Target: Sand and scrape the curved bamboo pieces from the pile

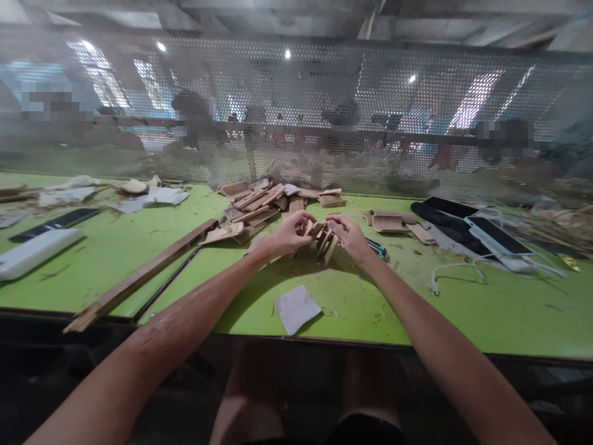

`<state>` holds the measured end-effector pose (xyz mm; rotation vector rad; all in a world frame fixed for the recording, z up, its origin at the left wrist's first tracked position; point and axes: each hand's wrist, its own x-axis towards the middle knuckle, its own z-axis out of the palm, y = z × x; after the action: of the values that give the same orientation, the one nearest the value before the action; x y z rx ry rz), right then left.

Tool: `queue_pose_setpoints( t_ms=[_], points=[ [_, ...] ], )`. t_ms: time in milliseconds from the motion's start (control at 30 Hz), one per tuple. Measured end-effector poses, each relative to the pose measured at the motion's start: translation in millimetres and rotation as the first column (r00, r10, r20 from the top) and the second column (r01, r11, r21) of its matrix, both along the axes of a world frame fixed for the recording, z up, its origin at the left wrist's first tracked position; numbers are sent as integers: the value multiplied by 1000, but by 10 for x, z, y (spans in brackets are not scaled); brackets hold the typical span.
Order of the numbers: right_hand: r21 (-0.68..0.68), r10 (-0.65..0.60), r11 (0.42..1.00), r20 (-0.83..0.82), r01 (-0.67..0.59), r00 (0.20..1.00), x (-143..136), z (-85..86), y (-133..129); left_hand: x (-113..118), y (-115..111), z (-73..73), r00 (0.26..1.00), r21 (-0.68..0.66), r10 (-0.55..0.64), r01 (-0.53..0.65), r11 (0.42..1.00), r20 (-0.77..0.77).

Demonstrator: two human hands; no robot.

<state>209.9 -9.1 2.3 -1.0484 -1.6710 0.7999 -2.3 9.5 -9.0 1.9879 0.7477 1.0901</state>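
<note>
My left hand and my right hand meet over the middle of the green table. Between them stand several short, curved bamboo-like pieces, tilted in a row with their lower ends near the tabletop. My left thumb and fingers are closed around the left end of the row. On the other end, my right fingers pinch the tops of the pieces. Just behind lies a loose pile of similar pieces. Beside my right wrist is a black and teal tool, partly hidden.
A long wooden strip lies at the left, overhanging the front edge. A white paper square is in front. More curved pieces, a phone and a white cable are right. A perforated metal screen stands behind; people sit beyond.
</note>
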Motion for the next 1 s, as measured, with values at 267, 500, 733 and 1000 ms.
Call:
queue_pose_setpoints(
  t_ms=[267, 500, 733, 1000],
  points=[
    [-75, 82, 994, -57, -86, 995, 23, -108, 50, -52, 6, 95, 980, 29, 196, -197, 980, 44],
    [-55, 173, 984, 91, -169, 981, -12, -79, -50, -67, -21, 79, 984, 14, 152, -154, 988, 97],
    [-33, 151, 989, 162, -147, 975, -27, -101, -57, -76, 3, 73, 975, 21, 115, -122, 992, 191],
    [-23, 128, 992, 168, -126, 977, -32, -128, -45, -67, 15, 91, 945, 15, 49, -56, 998, 323]
  ],
)
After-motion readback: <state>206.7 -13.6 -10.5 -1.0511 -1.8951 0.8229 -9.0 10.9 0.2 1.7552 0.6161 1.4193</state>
